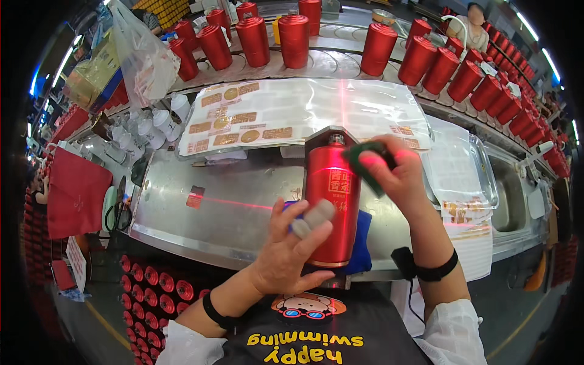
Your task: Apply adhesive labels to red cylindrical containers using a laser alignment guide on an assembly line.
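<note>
A red metallic bottle with gold characters lies tilted in a dark holder, with blue cloth around its lower end. In my right hand is a dark green pad, pinched at the bottle's upper right shoulder. My left hand is over the bottle's lower left side, its fingers apart and two of them in pale finger covers. Whether those fingertips touch the bottle I cannot tell, as they are slightly blurred. Red laser lines cross the bottle's shoulder and the steel bench.
Sheets of gold labels lie across the bench's far side. Behind them, red bottles stand on a curved conveyor. Scissors and white bottles are at left, a sink at right. Several red-capped bottles stand below the bench.
</note>
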`<state>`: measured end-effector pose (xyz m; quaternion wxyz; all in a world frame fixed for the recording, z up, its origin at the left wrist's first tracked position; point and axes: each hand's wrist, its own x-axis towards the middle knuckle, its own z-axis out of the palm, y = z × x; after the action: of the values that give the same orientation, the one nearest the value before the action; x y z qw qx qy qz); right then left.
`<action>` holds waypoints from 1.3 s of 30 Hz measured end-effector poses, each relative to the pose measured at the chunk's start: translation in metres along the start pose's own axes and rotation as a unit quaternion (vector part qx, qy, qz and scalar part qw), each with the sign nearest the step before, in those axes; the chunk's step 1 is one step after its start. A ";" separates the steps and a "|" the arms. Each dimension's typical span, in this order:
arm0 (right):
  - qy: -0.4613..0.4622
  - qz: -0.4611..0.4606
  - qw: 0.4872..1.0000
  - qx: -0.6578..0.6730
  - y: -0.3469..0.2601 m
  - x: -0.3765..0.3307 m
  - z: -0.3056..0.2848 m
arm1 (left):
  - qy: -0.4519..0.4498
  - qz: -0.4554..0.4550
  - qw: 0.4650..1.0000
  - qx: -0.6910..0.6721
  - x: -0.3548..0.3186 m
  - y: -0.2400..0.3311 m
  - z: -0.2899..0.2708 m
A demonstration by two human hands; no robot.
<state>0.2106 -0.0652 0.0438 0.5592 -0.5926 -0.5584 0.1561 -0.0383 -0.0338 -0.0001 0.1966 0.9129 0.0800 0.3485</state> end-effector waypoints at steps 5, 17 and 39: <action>-0.010 -0.345 0.904 -0.251 -0.013 -0.032 0.003 | -0.029 -0.151 0.988 0.024 -0.012 -0.005 0.010; -0.348 -0.141 0.926 -0.025 -0.041 -0.027 -0.007 | -0.034 -0.124 0.989 0.073 -0.009 -0.001 0.006; -0.012 0.018 0.999 -0.034 -0.009 0.003 -0.007 | -0.057 -0.092 0.994 -0.006 -0.010 -0.017 0.010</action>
<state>0.2128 -0.0686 0.0548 0.5291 -0.6188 -0.5598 0.1544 -0.0390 -0.0238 -0.0199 0.2377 0.9188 0.1503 0.2770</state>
